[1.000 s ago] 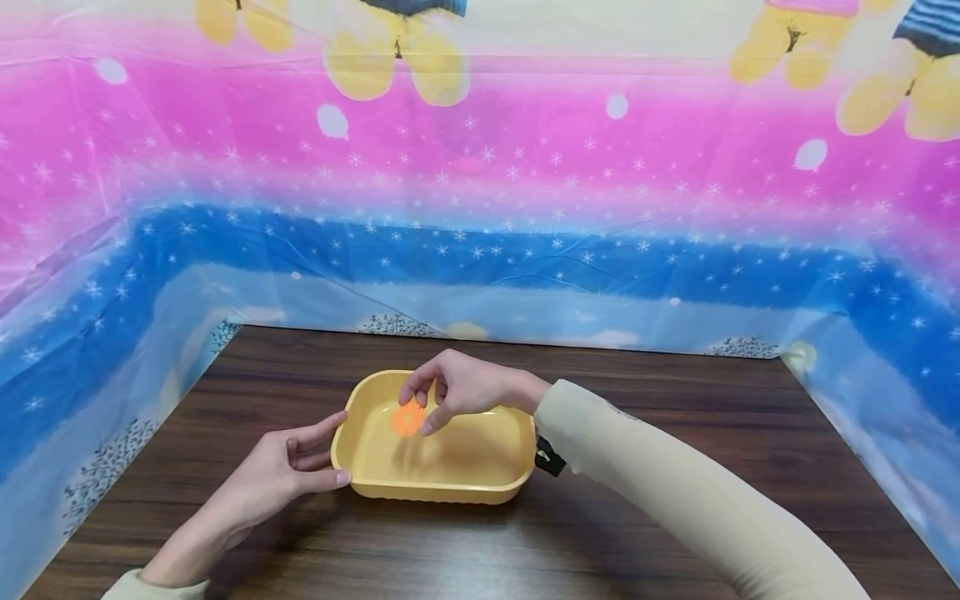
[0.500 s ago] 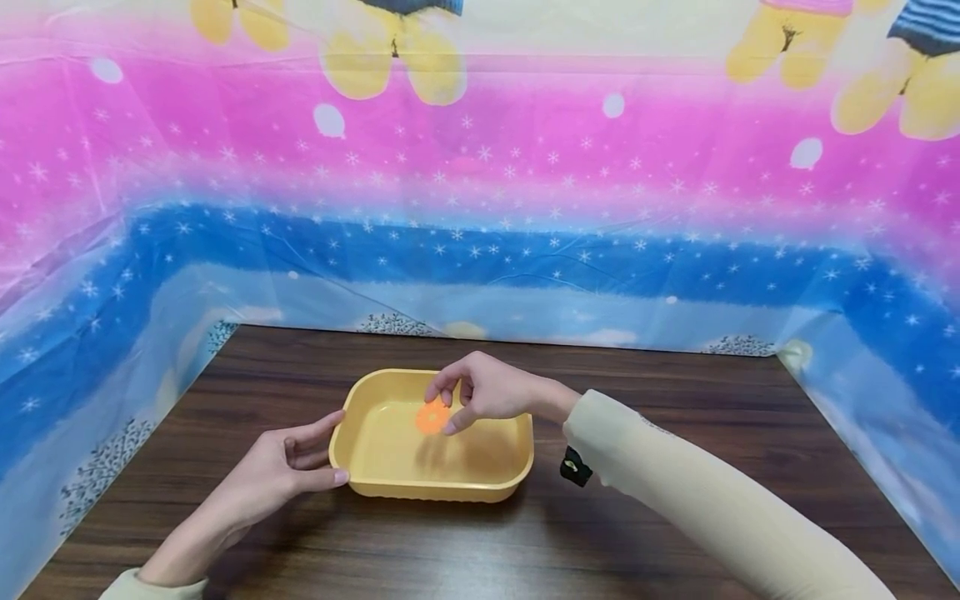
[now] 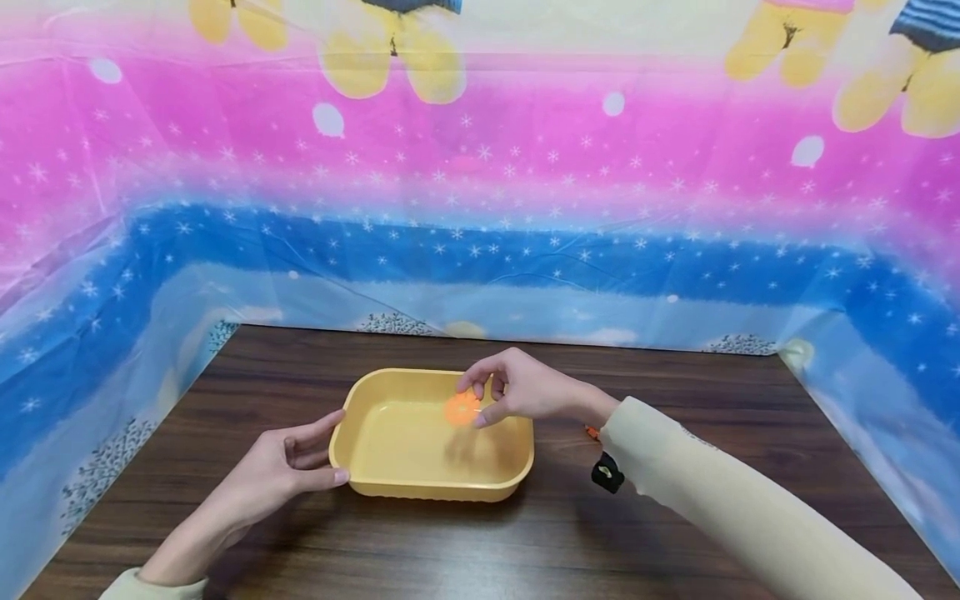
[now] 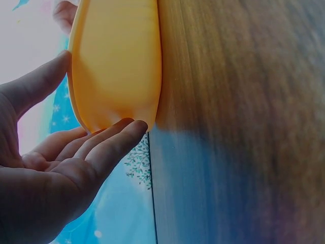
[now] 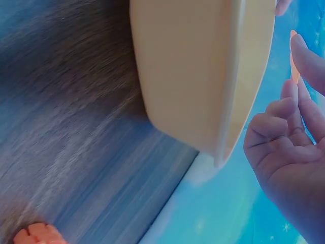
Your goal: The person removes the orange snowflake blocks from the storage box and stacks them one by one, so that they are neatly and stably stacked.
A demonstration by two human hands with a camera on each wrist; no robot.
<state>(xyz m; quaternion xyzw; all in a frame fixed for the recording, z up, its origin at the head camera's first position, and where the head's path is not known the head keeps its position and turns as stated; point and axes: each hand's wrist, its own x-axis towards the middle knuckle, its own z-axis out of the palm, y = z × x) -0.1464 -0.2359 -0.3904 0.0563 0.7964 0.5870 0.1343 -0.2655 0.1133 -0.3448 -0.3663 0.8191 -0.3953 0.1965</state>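
A yellow rectangular basin [image 3: 420, 450] stands upright on the table. My left hand [image 3: 288, 467] touches its left end; in the left wrist view, the thumb [image 4: 43, 84] meets the rim and the long fingers [image 4: 119, 145] lie nearly straight against the end wall. Over the basin's right half, my right hand [image 3: 528, 387] pinches a flat orange notched disc [image 3: 460, 409] between thumb and fingertips. The right wrist view shows this orange disc [image 5: 294, 58] edge-on, above the rim. Nothing else shows inside the basin.
Right of the basin, an orange piece [image 3: 592, 432] lies on the table [image 3: 390, 550], partly behind the right sleeve; the right wrist view shows an orange notched piece [image 5: 38, 235]. A black device [image 3: 607, 473] hangs at the right wrist. A patterned cloth [image 3: 480, 250] surrounds the table.
My right hand has moved to the right and slightly up with the orange disc, from the basin's left-middle to its right half. The orange piece by the sleeve has come into view. The left hand stays put.
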